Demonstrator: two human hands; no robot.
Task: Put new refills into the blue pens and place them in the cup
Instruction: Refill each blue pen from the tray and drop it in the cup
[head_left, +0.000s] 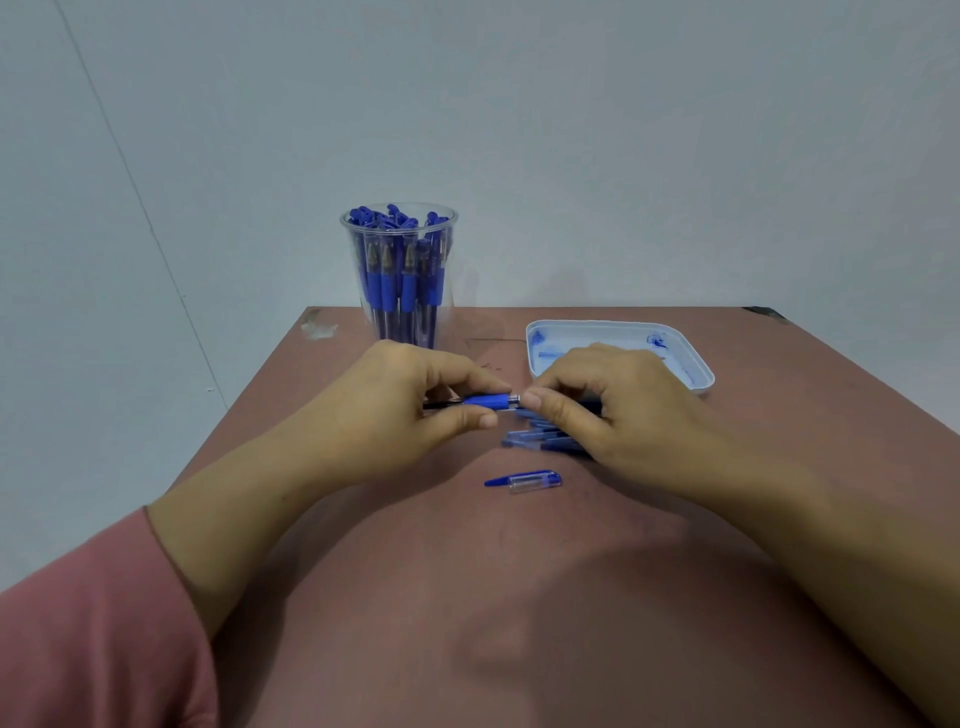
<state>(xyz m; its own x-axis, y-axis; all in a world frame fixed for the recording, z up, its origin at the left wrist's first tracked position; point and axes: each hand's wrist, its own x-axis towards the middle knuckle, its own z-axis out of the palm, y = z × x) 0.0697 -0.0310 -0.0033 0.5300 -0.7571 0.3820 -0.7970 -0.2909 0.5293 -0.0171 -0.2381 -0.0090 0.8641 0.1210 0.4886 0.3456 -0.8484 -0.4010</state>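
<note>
You are holding a blue-sleeved pen with a dark barrel (485, 400) level above the reddish-brown bench (519, 597), one grip at each end. Your left grip (410, 395) is curling round it, thumb below and fingers on top, pinching it at the blue rubber sleeve while the dark barrel is sticking out to the left between thumb and fingers. Your right grip (623, 410) is closing its thumb and forefinger on the silvery tip end of the same pen, right where the sleeve stops; the other fingers are bending loosely behind.

Directly under your right grip, and partly hidden by it, a small heap of blue and clear pens (535, 439) is lying on the bench. Nearer to you than that grip, a loose clear pen cap with a blue clip (524, 480) is lying flat by itself, apart from the heap.

Beyond your left grip, a clear plastic cup (399, 322) is standing upright near the far edge of the bench, packed with blue capped pens (387, 280) standing on end. Beyond your right grip, a shallow white plastic tray with blue ink smudges (618, 326) is sitting on the bench; your knuckles are covering its near side, and a thin pale-blue stick (550, 355) is showing inside it, too blurred to name.

A pink sleeve (93, 623) is covering your left forearm.
</note>
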